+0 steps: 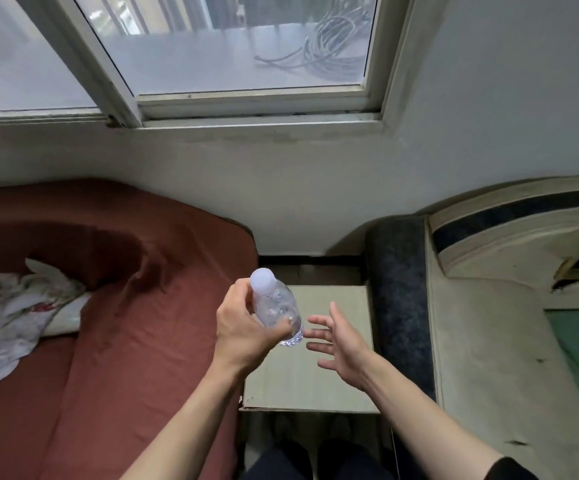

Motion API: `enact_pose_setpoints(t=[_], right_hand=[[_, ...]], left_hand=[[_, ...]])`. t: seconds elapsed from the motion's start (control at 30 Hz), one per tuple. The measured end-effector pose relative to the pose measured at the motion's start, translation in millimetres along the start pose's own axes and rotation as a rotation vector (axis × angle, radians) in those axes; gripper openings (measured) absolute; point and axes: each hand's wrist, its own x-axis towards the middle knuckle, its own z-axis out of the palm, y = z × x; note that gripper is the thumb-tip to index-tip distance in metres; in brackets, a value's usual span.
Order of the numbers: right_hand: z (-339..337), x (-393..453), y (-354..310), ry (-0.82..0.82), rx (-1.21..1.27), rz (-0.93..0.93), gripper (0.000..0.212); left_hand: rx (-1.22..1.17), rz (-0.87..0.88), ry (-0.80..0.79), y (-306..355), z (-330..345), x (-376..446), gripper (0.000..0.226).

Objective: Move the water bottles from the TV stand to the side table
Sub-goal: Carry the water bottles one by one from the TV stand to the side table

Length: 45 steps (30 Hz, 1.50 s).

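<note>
- Left hand (pixel 243 332) gripped clear ribbed plastic water bottle (pixel 276 308), white rounded cap tilted toward 11 o'clock, above square pale surface (pixel 298 375).
- Right hand (pixel 340 342) at 3 o'clock, fingers spread, holding nothing.

no readable text, clear water bottle (pixel 276 311) bare of any label, no brand, number or sign legible
</note>
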Motion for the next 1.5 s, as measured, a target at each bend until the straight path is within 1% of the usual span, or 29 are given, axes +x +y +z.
enact_pose_setpoints(t=[0.1,0.17,0.4,0.5,0.6,0.7,0.87,1.0,1.17,1.33,1.5], right_hand=[[-8,1,-6,0.056,-0.021,-0.016,0.06],[-11,1,-12,0.103,-0.059,-0.06,0.057],[-7,25,-32,0.209,-0.459,-0.282,0.042],[-6,36,-36,0.219,-0.608,-0.373,0.034],[-10,48,-34,0.229,-0.814,-0.434,0.042],[-14,61,-30,0.243,-1.042,-0.417,0.049],[-12,83,-26,0.304,-1.254,-0.403,0.058],[-14,106,-17,0.331,-1.286,-0.393,0.062],[-11,135,-8,0.313,-1.335,-0.389,0.076],[-4,155,-3,0.302,-1.399,-0.358,0.077],[-1,160,2,0.289,-1.368,-0.331,0.079]], left_hand=[[0.002,-0.009,-0.028,-10,7,10,0.048],[0.003,-0.014,-0.041,-17,10,20,0.049],[0.015,-0.034,-0.078,-54,23,59,0.054],[0.041,-0.066,-0.079,-77,33,76,0.054],[0.035,-0.137,-0.065,-99,46,86,0.053],[0.033,-0.166,-0.063,-121,60,94,0.049],[0.014,-0.161,-0.068,-153,82,111,0.048],[0.025,-0.181,-0.064,-177,98,129,0.048],[0.021,-0.196,-0.079,-209,119,141,0.046],[0.047,-0.173,-0.075,-237,137,145,0.049],[0.067,-0.156,-0.053,-251,149,141,0.049]])
